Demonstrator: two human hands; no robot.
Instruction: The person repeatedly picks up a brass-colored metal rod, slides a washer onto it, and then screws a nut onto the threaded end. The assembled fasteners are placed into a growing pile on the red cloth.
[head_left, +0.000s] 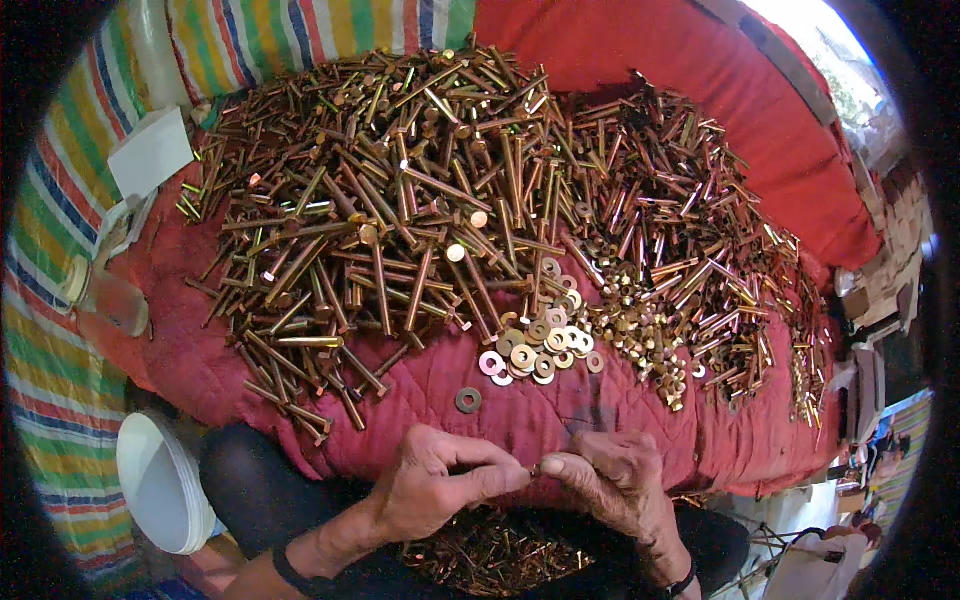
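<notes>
Over my lap, at the near edge of the red quilted cloth [420,405], my two hands meet. My left hand [432,482] pinches with thumb and forefinger at a tiny dark piece, too small to name. Against the same spot presses the thumb of my right hand [615,482], its fingers curled and partly hidden. A lone flat washer [467,400] lies just beyond my left hand. Farther off sits a pile of brassy washers [540,345], with small hex nuts [640,335] heaped beside it on the right.
A big heap of long hex bolts [380,220] covers the cloth's middle and left. Shorter bolts [690,190] spread on the right. More small metal fasteners [490,555] lie below my hands. A white bucket [160,480] and clear jar [115,300] stand at left, by striped sheeting [60,400].
</notes>
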